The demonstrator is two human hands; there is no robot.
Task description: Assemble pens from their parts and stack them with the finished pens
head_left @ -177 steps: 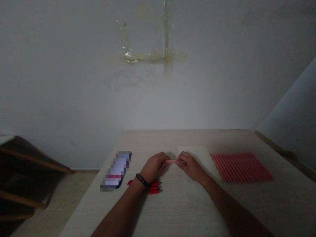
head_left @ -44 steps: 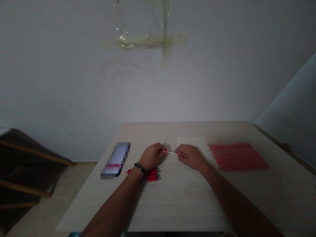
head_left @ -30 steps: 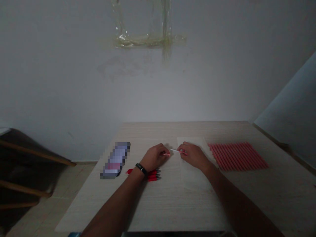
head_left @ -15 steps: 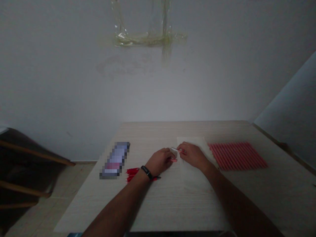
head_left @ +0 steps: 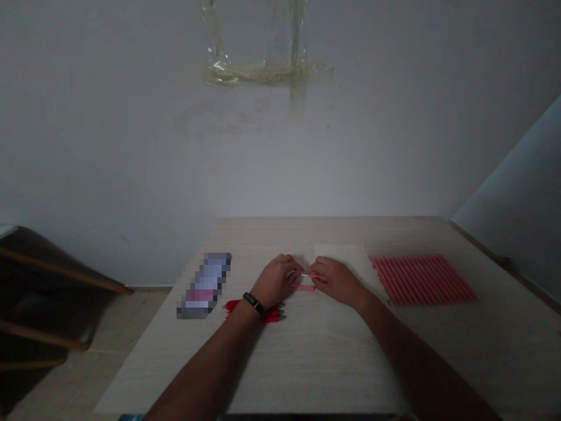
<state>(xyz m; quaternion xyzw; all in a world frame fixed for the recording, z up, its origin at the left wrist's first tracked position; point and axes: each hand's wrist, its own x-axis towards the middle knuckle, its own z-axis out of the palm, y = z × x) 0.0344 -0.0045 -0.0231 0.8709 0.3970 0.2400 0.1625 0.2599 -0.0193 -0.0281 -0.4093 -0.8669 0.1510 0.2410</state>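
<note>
Pink-and-white rod (head_left: 319, 277), gripped in the right hand (head_left: 336, 280), pointed its white end toward nine o'clock, at the left hand (head_left: 275, 280), whose hold I couldn't tell. From afar, I judged this two-handed work on that end, the next move calling for steady alignment.

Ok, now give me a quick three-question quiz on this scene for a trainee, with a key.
1. What slim thing is at the fingertips of both the left hand and the right hand?
2. True or false: the phone lies left of the red pens.
3. The pink sticks lie: A) heaped, B) side by side, C) on the phone.

Key: 1. A pink-and-white item. 2. True. 3. B.
</note>
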